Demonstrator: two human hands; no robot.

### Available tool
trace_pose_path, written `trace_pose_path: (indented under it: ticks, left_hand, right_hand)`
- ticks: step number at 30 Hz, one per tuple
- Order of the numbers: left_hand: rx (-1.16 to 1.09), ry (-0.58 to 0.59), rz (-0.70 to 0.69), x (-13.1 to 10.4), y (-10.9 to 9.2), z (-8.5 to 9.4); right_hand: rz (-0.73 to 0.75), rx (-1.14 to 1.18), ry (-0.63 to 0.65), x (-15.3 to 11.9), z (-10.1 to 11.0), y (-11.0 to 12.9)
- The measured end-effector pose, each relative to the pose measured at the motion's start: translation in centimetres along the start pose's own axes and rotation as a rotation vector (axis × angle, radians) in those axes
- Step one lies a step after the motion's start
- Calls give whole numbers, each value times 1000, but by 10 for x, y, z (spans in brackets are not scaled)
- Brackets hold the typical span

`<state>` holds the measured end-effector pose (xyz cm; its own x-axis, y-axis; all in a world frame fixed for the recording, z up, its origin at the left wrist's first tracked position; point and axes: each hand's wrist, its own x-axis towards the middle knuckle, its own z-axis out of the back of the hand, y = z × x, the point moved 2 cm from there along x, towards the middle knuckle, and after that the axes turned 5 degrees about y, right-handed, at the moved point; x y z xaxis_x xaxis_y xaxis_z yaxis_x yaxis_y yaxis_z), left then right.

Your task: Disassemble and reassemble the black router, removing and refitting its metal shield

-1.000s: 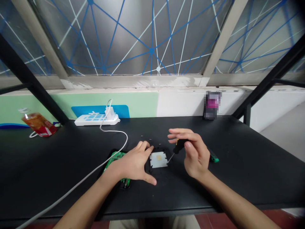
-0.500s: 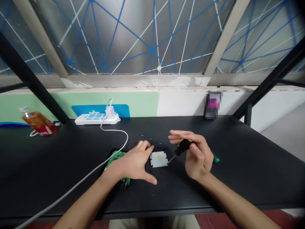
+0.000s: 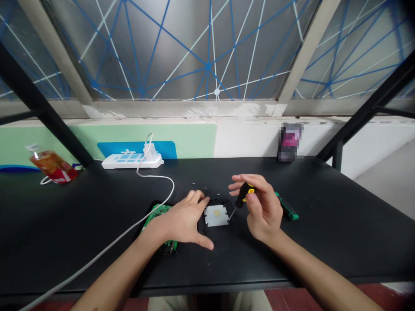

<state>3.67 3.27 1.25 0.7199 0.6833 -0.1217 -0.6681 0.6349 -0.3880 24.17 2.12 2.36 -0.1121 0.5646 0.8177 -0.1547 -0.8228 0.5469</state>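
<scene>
The black tabletop [image 3: 324, 224] runs the full width of the view, below a window criss-crossed with blue and white tape. At its far edge lie a white power strip [image 3: 131, 161] with a charger plugged in, whose white cable [image 3: 129, 229] loops across the surface toward the near left, and a tipped drink bottle [image 3: 53, 167] at far left. A small blurred object [image 3: 289, 142] stands against the wall at the back right.

Near the middle front lies a green circuit board [image 3: 154, 216], mostly covered by the left hand [image 3: 181, 222]. That hand lies flat and spread, palm down, with its fingertips at the left edge of a black frame [image 3: 210, 235] and its thumb stretched along the frame's near side, bracing rather than gripping. Inside the frame sits a pale square plate [image 3: 216, 215] with a small yellowish patch at its centre; it lies flat, just right of the left hand and just left of the right.

The right hand [image 3: 262, 211] is closed around a small screwdriver [image 3: 241, 199] with a black and yellow handle, thumb and forefinger pinching the handle and the other fingers partly extended above. The tool's long axis slants down and to the left, its thin shaft ending at the plate's right edge; whether the tip sits in a screw cannot be told. The right hand is the nearer one to that corner.

A second screwdriver [image 3: 287, 209], green-handled, lies on the tabletop just behind the right hand. A few tiny pale specks [image 3: 205, 188], possibly screws, lie beyond the frame.
</scene>
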Motion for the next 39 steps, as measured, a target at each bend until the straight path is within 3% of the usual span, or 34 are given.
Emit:
trace_pose_path:
  ticks: [7,14,23,29,35,39]
  left_hand:
    - [-8,9,4,0,0,1]
    - [-21,16,12,-1,1,-1]
    - [-16,49,34,-1,1,-1]
    - [-8,53,32,0,2,-1]
    - [-4,57,49,0,2,-2]
    - [0,61,47,-1,2,-2]
  right_hand:
    - [-31,-123,-12,2,5,-4]
    - [-73,-156,-155,10,15,-15]
    - [-258,-125,-362,26,44,-53]
    - [-369,-70,-409,28,51,-72]
    - [-624,-65,-372,22,53,-99]
    - [-634,-130,-346,21,55,-105]
